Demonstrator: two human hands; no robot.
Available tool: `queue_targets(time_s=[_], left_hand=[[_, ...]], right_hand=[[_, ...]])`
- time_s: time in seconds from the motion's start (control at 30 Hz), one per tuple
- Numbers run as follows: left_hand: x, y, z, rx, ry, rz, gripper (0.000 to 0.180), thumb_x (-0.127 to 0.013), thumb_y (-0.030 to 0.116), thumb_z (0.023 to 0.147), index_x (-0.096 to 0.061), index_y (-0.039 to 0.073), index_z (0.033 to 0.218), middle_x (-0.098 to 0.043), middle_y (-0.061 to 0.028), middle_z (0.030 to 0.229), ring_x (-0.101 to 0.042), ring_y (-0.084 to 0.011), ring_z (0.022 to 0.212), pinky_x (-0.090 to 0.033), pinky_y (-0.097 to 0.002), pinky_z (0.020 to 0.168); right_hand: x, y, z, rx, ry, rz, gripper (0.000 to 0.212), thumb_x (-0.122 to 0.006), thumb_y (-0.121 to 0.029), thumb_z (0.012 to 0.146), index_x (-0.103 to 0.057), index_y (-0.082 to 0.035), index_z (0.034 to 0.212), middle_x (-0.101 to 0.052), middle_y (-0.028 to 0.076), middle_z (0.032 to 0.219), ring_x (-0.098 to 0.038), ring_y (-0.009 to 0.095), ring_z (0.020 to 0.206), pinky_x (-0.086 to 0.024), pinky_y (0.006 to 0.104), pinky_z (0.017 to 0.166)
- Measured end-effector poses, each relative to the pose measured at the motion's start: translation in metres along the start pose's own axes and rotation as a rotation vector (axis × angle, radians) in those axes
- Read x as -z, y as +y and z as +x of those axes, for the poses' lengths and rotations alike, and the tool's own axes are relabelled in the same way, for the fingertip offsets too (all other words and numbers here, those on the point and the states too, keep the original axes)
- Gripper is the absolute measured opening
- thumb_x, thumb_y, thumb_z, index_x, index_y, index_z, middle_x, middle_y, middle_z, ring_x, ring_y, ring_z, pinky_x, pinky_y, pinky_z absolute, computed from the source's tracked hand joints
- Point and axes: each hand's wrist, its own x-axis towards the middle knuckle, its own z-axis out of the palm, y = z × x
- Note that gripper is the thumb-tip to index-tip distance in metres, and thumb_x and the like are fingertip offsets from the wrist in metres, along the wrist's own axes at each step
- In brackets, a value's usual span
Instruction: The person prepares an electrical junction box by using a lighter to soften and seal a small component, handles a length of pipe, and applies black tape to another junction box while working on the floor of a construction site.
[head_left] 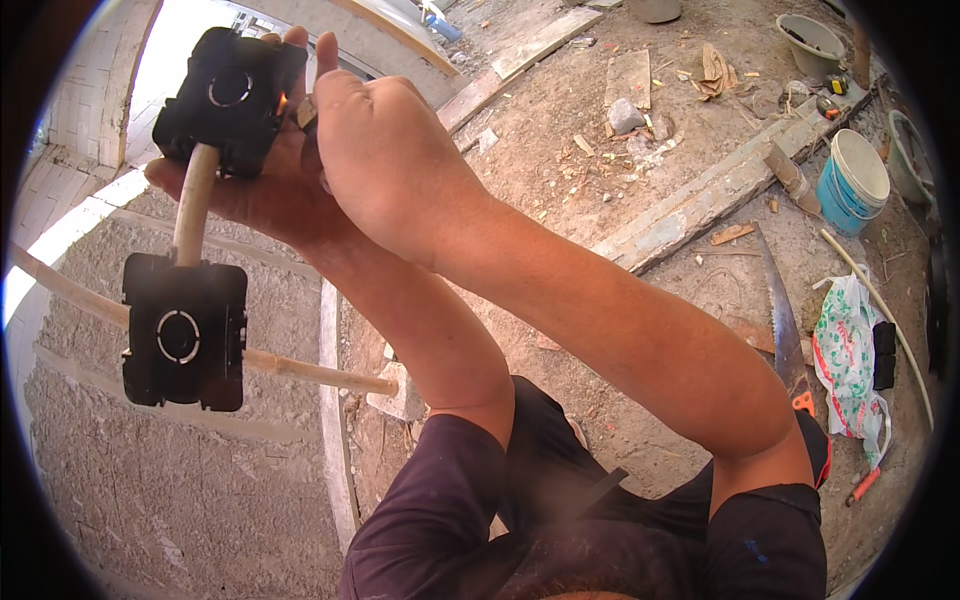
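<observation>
So your right fist [375, 165] is clenched round a small dark tool [307, 112] with a brassy bit poking out, forearm slanting up from your right side. Your left arm reaches up beneath it, left palm [265, 205] turned up behind the upper black box [230, 95]; can't tell if those fingers actually grip it, since the box hides most of them. Little orange glow [283, 103] at the box's right edge, btw. A pale pipe [195, 205] links it to the lower black box [183, 335], with more pipe sticking out both sides. Farther off right: a saw [783, 305] and a blue-and-white bucket [853, 180].
</observation>
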Motion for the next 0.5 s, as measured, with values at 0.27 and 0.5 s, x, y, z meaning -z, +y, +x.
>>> queue_targets(time_s=[0.27,0.5], left_hand=[[0.012,0.004,0.004,0.063,-0.194,0.001,0.089,-0.042,0.081,0.089,-0.056,0.007,0.136,-0.066,-0.0195,0.120,-0.062,-0.0494,0.111,-0.044,-0.0700,0.102],[-0.039,-0.044,0.001,-0.352,0.351,0.478,0.089,-0.042,0.083,0.087,-0.057,0.009,0.135,-0.067,-0.0208,0.120,-0.063,-0.0485,0.112,-0.042,-0.0707,0.103]], right_hand=[[-0.002,0.006,0.001,-0.018,-0.013,-0.021,0.059,-0.034,-0.034,0.101,-0.063,0.007,0.071,-0.063,0.016,0.066,-0.061,0.021,0.066,-0.049,0.0362,0.068],[-0.002,0.007,0.002,-0.025,0.004,-0.002,0.058,-0.034,-0.033,0.101,-0.062,0.006,0.071,-0.063,0.015,0.066,-0.061,0.021,0.067,-0.050,0.0366,0.069]])
